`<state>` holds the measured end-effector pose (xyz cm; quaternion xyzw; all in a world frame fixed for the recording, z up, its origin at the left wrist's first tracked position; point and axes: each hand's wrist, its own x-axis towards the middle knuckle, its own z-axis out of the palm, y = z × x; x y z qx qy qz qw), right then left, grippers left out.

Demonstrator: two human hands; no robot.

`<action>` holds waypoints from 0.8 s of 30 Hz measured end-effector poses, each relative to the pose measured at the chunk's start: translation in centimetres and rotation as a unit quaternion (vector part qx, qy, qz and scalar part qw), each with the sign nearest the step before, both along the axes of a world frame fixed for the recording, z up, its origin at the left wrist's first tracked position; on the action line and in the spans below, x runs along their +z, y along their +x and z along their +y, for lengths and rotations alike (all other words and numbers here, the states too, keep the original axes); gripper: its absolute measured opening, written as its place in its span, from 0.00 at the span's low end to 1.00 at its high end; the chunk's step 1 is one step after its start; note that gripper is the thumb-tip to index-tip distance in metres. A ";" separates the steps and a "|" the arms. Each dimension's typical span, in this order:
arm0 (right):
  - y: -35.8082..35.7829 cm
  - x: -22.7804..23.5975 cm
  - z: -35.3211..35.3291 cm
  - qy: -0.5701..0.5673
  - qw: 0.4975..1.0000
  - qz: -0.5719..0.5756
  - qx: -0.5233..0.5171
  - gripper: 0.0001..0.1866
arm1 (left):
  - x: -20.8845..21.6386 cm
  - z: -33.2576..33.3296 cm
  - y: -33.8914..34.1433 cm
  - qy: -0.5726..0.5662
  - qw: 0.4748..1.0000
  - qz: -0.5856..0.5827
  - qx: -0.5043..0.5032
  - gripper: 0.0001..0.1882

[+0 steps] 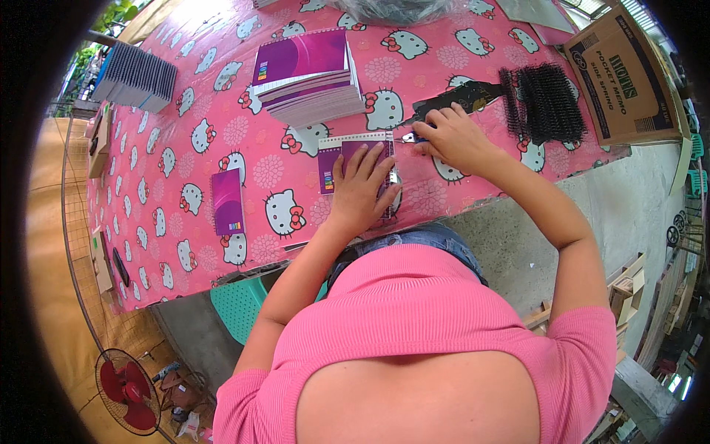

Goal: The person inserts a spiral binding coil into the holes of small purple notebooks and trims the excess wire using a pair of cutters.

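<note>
A purple memo notebook (pixel 326 180) with a white punched upper edge lies on the table in front of me. My left hand (pixel 360 185) rests over its cover, fingers spread and pressing it flat. At the notebook's upper right corner, my right hand (pixel 457 140) grips small pliers (pixel 408 138) with metal jaws pointing left at the edge. The pliers' handles are mostly hidden by the fingers. Just beyond stands a stack of loose purple-covered notebooks (pixel 307 70). Right of it, a pile of black spiral coils (pixel 543 103) lies past my right hand.
The table (pixel 270 174) has a pink patterned cover. A bound purple notebook (pixel 229 201) lies to the left, and a stack of spiral-bound notebooks (pixel 137 78) stands at the far left. A cardboard box (pixel 625 89) sits at the right edge. A fan (pixel 128 392) stands lower left.
</note>
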<state>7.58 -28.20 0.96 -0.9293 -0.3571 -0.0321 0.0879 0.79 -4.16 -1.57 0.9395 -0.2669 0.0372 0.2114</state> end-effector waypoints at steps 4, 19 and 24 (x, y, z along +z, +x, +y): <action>0.2 0.4 0.6 -0.039 0.998 -0.056 0.006 0.20 | -0.5 0.1 0.0 -0.010 1.000 0.000 0.001 0.26; 0.6 0.5 0.9 -0.033 0.995 0.063 -0.063 0.29 | -0.5 0.0 0.1 -0.022 1.000 -0.019 -0.002 0.26; -0.1 1.4 1.1 -0.062 0.989 0.089 -0.097 0.29 | -0.4 0.0 0.1 -0.030 0.999 -0.023 -0.004 0.27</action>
